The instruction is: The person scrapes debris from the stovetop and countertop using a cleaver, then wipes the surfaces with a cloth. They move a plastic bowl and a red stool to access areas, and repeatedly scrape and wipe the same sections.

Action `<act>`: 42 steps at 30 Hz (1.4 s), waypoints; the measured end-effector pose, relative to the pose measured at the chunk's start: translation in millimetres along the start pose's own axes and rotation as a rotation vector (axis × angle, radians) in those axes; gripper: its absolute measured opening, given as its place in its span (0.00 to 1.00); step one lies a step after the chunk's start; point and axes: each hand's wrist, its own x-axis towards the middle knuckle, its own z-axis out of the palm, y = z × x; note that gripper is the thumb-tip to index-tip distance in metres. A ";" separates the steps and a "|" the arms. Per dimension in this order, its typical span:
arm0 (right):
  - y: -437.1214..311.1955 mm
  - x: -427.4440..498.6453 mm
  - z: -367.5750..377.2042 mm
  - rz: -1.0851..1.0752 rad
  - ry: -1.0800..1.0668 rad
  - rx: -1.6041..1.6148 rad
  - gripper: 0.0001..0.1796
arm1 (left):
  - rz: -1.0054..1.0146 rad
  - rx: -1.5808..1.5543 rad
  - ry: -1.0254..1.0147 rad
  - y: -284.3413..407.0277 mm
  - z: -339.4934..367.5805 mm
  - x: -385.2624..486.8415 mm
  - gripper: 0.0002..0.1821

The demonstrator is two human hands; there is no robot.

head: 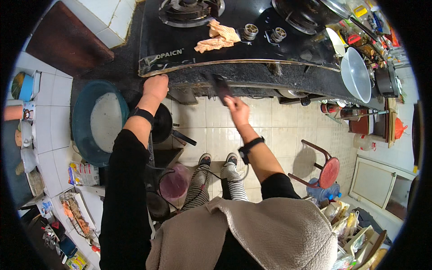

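My right hand (239, 109) grips the near end of a dark flat tool (219, 88), blurred, which looks like a scraper or a wide blade; its far end lies over the dark counter edge. My left hand (156, 87) is at the front left corner of the black glass gas cooktop (189, 55), its fingers curled; whether it holds something there is hidden. On the cooktop lies a crumpled peach cloth (219, 37), beside two metal burner parts (250, 31). To the left of my left hand stands a teal basin (81, 135) holding whitish, cloudy liquid.
A black frying pan (162, 123) is below my left wrist. A lidded wok (303, 17) sits at the cooktop's back right, near a translucent bowl (356, 74). A red stool (329, 172) stands on the floor at right, a pink bucket (173, 184) left of my legs. Cables hang near my legs.
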 end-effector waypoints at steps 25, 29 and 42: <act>-58.5 -17.3 132.4 -0.057 -0.147 -0.003 0.18 | -0.240 -0.371 -0.167 41.2 28.2 -146.5 0.08; -49.5 -21.8 99.9 -0.032 -0.078 0.072 0.15 | -0.290 -0.333 -0.147 23.8 19.7 -157.7 0.07; -56.3 -24.5 125.3 -0.092 -0.120 0.033 0.18 | -0.325 -0.170 -0.059 -6.9 34.0 -162.6 0.14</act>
